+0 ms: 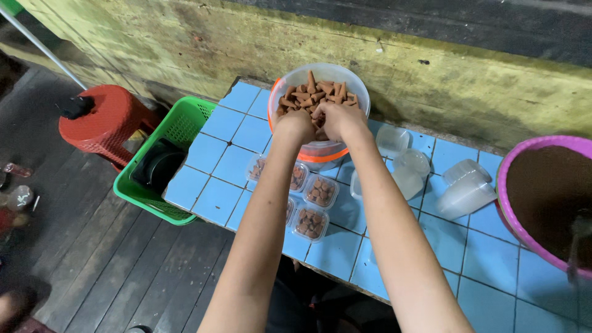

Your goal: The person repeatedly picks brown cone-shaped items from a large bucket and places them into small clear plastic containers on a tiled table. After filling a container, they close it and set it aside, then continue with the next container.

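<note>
Digging both hands (295, 125) (340, 120), fingers curled on brown clay-like cones (314, 92), into round translucent tub (320, 151).

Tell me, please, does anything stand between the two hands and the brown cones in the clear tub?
Nothing visible does: the left hand and right hand are already in the clear tub, among the brown cones.

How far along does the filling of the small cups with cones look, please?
Done: several small cups beside the tub hold brown cones. In hand: the left hand and right hand reach into the clear tub of cones. Left: the empty cups still lie unfilled.
</note>
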